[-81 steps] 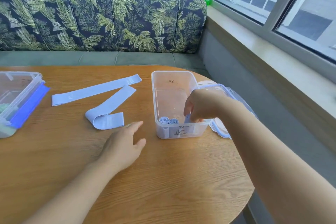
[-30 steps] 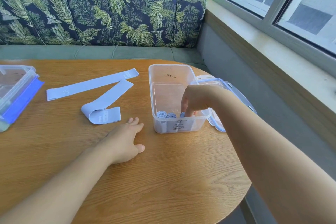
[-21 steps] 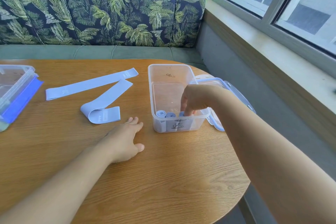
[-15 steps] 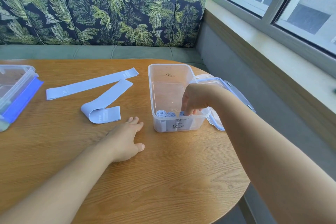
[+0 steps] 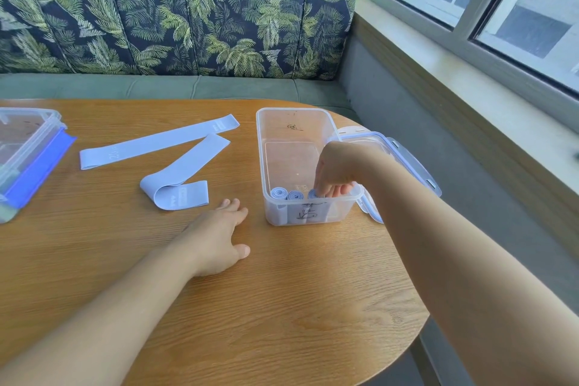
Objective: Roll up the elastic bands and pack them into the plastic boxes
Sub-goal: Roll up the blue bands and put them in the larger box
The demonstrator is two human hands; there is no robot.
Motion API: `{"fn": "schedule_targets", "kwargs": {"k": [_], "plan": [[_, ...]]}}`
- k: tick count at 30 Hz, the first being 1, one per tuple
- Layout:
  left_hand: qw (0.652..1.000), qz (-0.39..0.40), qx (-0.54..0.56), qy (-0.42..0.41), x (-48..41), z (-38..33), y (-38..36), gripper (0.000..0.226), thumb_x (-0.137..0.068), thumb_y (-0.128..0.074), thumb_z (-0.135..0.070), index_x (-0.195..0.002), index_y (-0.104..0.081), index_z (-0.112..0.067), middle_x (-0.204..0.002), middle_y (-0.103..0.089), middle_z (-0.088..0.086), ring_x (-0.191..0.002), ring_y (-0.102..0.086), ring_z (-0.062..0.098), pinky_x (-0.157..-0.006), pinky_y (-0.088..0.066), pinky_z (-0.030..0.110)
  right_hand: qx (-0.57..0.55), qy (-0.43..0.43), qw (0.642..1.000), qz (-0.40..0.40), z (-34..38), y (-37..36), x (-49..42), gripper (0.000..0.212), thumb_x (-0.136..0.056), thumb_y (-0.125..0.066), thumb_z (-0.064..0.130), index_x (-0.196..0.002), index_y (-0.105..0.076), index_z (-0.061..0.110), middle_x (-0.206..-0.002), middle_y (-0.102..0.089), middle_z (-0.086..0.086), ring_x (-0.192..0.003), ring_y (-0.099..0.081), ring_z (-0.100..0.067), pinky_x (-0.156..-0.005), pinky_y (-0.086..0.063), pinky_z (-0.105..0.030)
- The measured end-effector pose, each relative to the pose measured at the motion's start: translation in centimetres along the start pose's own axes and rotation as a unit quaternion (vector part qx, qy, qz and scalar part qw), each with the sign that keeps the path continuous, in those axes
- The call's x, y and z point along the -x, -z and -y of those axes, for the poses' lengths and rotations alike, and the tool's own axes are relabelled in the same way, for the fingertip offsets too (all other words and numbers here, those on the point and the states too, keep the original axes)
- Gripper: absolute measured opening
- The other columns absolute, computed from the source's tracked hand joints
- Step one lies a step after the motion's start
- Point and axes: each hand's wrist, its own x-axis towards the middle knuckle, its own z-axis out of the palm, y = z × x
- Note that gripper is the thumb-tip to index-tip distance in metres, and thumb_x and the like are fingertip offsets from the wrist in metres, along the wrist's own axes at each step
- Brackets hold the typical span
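inside the clear plastic box [image 5: 261, 147], at its near wall, the right hand [image 5: 336, 174] pinches a rolled elastic band [image 5: 312, 194] beside two more rolls [image 5: 279, 193], the left hand [image 5: 216, 238] lies open on the tabletop [image 5: 282, 307], and the soft, springy unrolled bands [image 5: 156, 142] look best gripped by one end.

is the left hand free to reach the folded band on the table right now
Probably yes. The left hand rests open on the table, and the folded band lies just beyond its fingertips with only bare wood between. The box, where the right hand pinches a rolled band, stands aside.
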Motion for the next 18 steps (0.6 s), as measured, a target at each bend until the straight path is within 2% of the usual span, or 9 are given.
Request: {"fn": "schedule_targets", "kwargs": {"k": [4,7,11,18], "plan": [[1.0,0.001,-0.001,-0.001,0.0,0.0,0.0,0.076,-0.092,-0.06,-0.029,-0.153,-0.015,-0.022,-0.16,0.002,-0.009,-0.146,0.004,0.004,-0.12,-0.009,0.031,-0.004,-0.013,1.0,0.002,0.3,-0.1,0.2,0.026,-0.083,-0.071,0.009,-0.106,-0.064,-0.004,-0.081,-0.066,-0.007,-0.069,-0.063,-0.019,-0.065,-0.053,-0.025],[1.0,0.001,0.0,-0.002,0.0,0.0,0.0,0.076,-0.092,-0.06,-0.029,-0.153,-0.015,-0.022,-0.16,0.002,-0.009,-0.146,0.004,0.004,-0.12,-0.008,0.031,0.007,-0.02,1.0,-0.015,0.3,-0.1,0.3,0.021,-0.081,-0.073,0.009,-0.098,-0.063,0.0,-0.068,-0.065,-0.004,-0.057,-0.062,-0.014,-0.055,-0.052,-0.022],[1.0,0.001,-0.003,-0.005,0.1,-0.1,0.1,0.076,-0.092,-0.06,-0.029,-0.153,-0.015,-0.021,-0.16,0.002,-0.008,-0.146,0.004,0.005,-0.12,-0.009,0.03,0.002,-0.019,0.999,-0.032,0.3,-0.2,0.6,0.019,-0.08,-0.073,0.006,-0.095,-0.062,0.002,-0.065,-0.063,-0.005,-0.053,-0.061,-0.012,-0.051,-0.051,-0.02],[1.0,0.007,-0.006,-0.008,0.1,-0.2,0.1,0.075,-0.093,-0.058,-0.028,-0.153,-0.014,-0.02,-0.16,0.004,-0.006,-0.146,0.005,0.006,-0.12,-0.009,0.03,0.006,-0.023,0.999,-0.037,0.5,-0.2,1.1,0.022,-0.081,-0.071,0.008,-0.102,-0.066,0.0,-0.067,-0.065,-0.003,-0.053,-0.06,-0.011,-0.049,-0.05,-0.018]]}}
